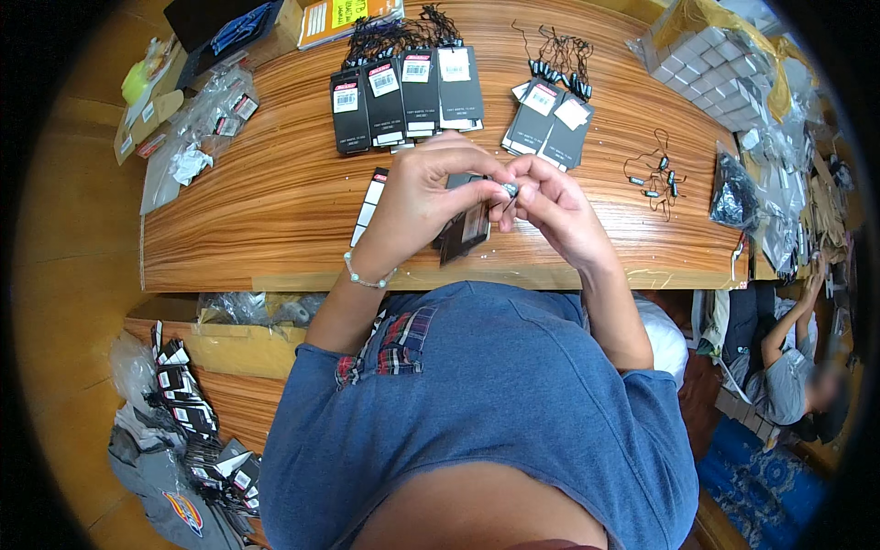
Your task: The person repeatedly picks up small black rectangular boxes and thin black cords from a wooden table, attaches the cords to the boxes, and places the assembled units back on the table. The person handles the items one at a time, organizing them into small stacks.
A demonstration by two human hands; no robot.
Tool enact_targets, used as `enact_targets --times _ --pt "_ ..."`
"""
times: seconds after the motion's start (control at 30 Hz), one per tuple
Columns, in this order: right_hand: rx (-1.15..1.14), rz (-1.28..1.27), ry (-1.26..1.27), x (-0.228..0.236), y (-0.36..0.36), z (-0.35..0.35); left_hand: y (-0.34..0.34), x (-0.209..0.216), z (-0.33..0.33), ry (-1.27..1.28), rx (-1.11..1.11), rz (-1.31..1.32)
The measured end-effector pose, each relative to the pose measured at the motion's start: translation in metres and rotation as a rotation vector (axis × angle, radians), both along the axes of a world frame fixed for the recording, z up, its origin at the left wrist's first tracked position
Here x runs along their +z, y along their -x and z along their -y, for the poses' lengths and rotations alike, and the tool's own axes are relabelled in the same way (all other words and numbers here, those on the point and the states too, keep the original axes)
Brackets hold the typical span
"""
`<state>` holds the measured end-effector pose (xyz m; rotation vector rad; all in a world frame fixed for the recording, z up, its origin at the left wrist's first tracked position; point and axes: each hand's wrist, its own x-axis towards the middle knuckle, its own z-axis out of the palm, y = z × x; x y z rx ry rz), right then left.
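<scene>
Above the wooden tabletop, the left hand and the right hand meet. The dark tag is nearer to the left one, its long axis slanting leftward and toward the body. Both grips pinch a small greyish piece.

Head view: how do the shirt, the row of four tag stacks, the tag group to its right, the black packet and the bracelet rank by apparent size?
Largest to smallest:
1. Shirt, though nearness to the camera enlarges it
2. Tag row
3. Tag group
4. Black packet
5. Bracelet
</scene>
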<state>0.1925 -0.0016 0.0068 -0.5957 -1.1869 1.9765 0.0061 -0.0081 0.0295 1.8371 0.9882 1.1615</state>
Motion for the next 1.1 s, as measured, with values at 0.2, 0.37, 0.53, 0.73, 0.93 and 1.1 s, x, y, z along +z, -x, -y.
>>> enact_targets --times 0.2,0.37,0.53,0.73,0.93,1.1 --pt "0.014 0.062 -0.02 -0.003 -0.014 -0.017 -0.017 -0.012 -0.022 -0.107 0.052 0.041" --pt "-0.101 -0.256 0.069 -0.013 -0.025 -0.028 -0.034 -0.035 -0.009 0.251 -0.155 0.204" --pt "-0.165 -0.397 0.087 -0.02 -0.035 -0.039 -0.053 -0.034 -0.013 0.061 0.0 -0.064" --pt "-0.238 -0.251 0.08 -0.016 -0.046 -0.057 -0.066 -0.038 -0.03 0.509 -0.141 0.447" --pt "-0.382 0.188 -0.132 0.006 -0.072 -0.121 -0.074 -0.043 -0.08 0.388 -0.036 0.307" --pt "-0.41 0.199 -0.223 0.007 -0.088 -0.203 -0.076 -0.067 -0.136 0.373 0.003 0.147"
